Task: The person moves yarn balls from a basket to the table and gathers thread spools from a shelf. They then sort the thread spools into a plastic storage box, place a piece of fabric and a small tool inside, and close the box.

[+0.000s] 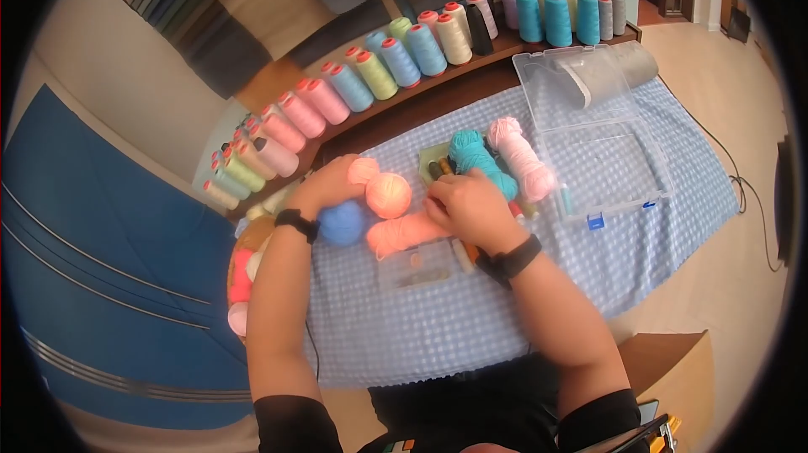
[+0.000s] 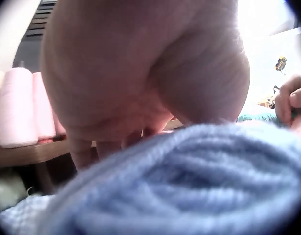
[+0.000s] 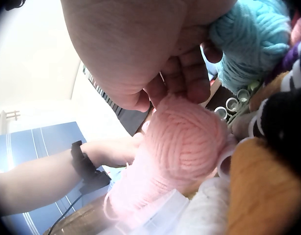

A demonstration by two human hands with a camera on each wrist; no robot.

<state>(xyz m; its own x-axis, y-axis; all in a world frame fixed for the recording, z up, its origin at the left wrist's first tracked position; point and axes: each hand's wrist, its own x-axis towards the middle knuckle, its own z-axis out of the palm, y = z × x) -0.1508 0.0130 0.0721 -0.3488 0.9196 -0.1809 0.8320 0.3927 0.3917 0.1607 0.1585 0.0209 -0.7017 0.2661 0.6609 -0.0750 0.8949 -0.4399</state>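
Observation:
My left hand (image 1: 335,182) grips a small peach yarn ball (image 1: 364,171) beside a larger peach ball (image 1: 389,194). Under that wrist sits a blue yarn ball (image 1: 342,224), which fills the lower left wrist view. Fingers of my right hand (image 1: 478,207) curl at the right end of a coral yarn skein (image 1: 404,234); this end shows as a rounded pink bulge (image 3: 185,137) in the right wrist view. A turquoise skein (image 1: 481,162) and a pale pink skein (image 1: 522,158) lie beyond my right hand. Below the coral skein is a small clear box (image 1: 412,272).
An open clear plastic case (image 1: 606,171) stands on the checked cloth (image 1: 404,327) at right. Thread cones (image 1: 404,61) line the shelf along the back. A basket (image 1: 240,285) with yarn stands at the left edge. Small spools (image 3: 232,104) lie near my right hand.

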